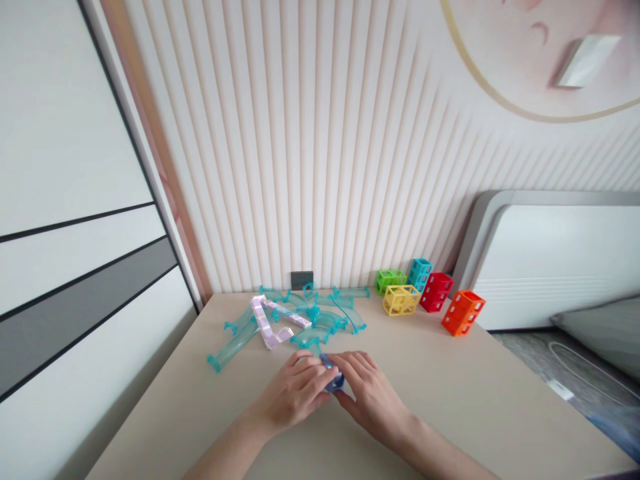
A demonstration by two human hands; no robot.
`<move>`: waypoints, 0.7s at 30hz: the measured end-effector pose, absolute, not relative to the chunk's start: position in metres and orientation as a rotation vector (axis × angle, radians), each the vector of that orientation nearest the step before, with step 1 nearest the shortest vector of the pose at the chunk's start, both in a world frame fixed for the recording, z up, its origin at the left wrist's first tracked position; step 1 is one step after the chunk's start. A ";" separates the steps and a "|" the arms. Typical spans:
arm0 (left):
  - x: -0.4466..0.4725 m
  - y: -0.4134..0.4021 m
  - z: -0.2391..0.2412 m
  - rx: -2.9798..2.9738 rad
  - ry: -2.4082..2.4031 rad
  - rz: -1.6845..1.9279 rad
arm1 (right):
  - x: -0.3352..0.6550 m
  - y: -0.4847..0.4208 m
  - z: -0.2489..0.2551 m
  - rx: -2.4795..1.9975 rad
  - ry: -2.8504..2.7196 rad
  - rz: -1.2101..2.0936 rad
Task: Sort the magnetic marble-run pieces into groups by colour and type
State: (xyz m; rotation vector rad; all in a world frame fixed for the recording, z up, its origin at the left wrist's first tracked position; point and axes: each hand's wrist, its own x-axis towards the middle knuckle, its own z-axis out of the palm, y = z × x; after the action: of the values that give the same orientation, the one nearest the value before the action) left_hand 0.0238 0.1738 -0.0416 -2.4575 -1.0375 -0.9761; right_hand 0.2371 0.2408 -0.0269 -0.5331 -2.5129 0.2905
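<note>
Since blue block (338, 382) is half-covered | long axis unclear | left grip (295, 390), right grip (369, 389): closed round it

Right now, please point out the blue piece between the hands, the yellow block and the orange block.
Blue piece (337, 382): head view, on its uncovered lower part.
Yellow block (401, 304): head view, middle of its frame.
Orange block (463, 312): head view, middle of its side.

Free tabletop (450, 393) beside right hand (369, 392); teal tracks (313, 312) a barrier ahead
</note>
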 end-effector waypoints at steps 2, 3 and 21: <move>0.023 0.172 -0.040 -2.451 -1.028 -1.026 | 0.254 0.251 -0.031 -0.640 -2.422 0.302; 0.023 0.171 -0.038 -2.442 -1.034 -1.046 | 0.265 0.260 -0.034 -0.718 -2.353 0.296; 0.022 0.169 -0.039 -2.478 -1.003 -1.049 | 0.479 0.367 -0.074 -1.979 -1.392 0.297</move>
State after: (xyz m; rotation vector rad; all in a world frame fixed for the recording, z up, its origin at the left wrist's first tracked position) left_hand 0.0221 0.1687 -0.0393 -2.4783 -1.0028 -1.0485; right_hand 0.4792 0.3672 -0.0735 -1.9790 -1.3923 0.2968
